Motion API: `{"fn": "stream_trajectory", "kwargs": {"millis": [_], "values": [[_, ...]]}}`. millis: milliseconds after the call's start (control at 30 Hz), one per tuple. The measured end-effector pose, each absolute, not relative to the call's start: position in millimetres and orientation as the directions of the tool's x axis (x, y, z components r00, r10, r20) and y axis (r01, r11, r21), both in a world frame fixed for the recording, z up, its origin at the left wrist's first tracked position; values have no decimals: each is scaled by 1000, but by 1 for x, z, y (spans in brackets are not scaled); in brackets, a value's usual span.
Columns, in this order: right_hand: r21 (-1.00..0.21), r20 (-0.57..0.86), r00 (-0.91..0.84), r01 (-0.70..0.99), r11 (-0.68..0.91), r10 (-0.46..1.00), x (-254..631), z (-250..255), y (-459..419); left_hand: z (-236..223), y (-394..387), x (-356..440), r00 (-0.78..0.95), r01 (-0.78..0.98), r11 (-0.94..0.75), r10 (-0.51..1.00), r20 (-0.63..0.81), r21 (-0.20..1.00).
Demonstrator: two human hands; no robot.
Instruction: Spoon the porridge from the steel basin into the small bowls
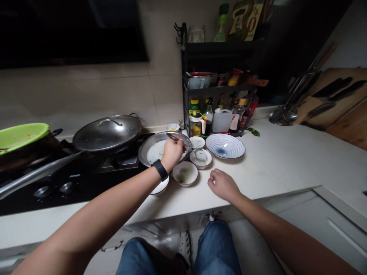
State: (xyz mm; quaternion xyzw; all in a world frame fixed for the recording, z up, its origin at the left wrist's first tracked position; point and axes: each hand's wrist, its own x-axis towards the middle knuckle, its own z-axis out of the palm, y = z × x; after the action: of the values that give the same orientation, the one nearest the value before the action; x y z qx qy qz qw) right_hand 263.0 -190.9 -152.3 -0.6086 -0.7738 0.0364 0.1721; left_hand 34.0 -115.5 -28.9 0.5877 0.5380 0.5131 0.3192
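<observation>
My left hand (172, 153), with a dark watch on its wrist, is closed round the handle of a metal spoon (200, 155). The spoon's round head is over a small white bowl (201, 166). Beneath the same hand stands a wide metal basin (142, 154) with whitish liquid inside. Another small bowl (183, 184) nearby holds cloudy liquid with dark bits; one more (197, 138) sits behind. A white bowl (160, 190) is partly hidden by my left forearm. My right hand (222, 185), fingers curled with nothing visible in them, is at the counter's front, right of the small bowls.
A patterned wide bowl (225, 147) stands right of the small ones. Behind it is a black rack (185, 76) with bottles and jars. A lidded pan (107, 134) and a green basin (24, 133) are on the stove at left. Knives (332, 89) stand far right.
</observation>
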Motion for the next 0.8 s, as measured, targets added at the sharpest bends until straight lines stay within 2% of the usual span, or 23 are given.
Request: {"fn": "stream_trajectory", "kwargs": {"millis": [67, 133, 200, 233, 300, 367, 433, 500, 567, 667, 800], "values": [[-268, 220, -195, 930, 252, 956, 263, -152, -191, -34, -130, 33, 90, 473, -447, 882, 463, 759], [-269, 218, -192, 930, 248, 957, 262, -151, -192, -38, -146, 30, 351, 531, -682, 717, 602, 503], [-268, 215, -193, 931, 248, 957, 262, -151, -192, -42, -159, 25, 606, 466, -848, 514, 607, 253], [-268, 214, -195, 931, 249, 957, 263, -151, -192, -44, -163, 23, 696, 410, -897, 426, 578, 166], [-267, 213, -198, 930, 252, 957, 263, -151, -192, -46, -164, 16, 764, 340, -936, 334, 552, 95], [-268, 215, -200, 929, 255, 956, 263, -151, -192, -44, -156, 8, 653, 398, -903, 402, 642, 160], [-269, 217, -201, 928, 257, 955, 264, -152, -191, -40, -142, -4, 366, 516, -785, 564, 740, 344], [-271, 215, -200, 928, 255, 956, 264, -152, -191, -35, -124, -20, 87, 569, -621, 697, 712, 539], [-273, 208, -198, 929, 252, 958, 264, -152, -191, -33, -105, -37, -67, 607, -479, 765, 641, 634], [-272, 202, -198, 929, 250, 959, 264, -152, -191, -41, -86, -57, -183, 636, -314, 826, 533, 705], [-271, 201, -198, 930, 249, 959, 264, -151, -191, -59, -79, -64, -200, 642, -214, 880, 431, 736]]}}
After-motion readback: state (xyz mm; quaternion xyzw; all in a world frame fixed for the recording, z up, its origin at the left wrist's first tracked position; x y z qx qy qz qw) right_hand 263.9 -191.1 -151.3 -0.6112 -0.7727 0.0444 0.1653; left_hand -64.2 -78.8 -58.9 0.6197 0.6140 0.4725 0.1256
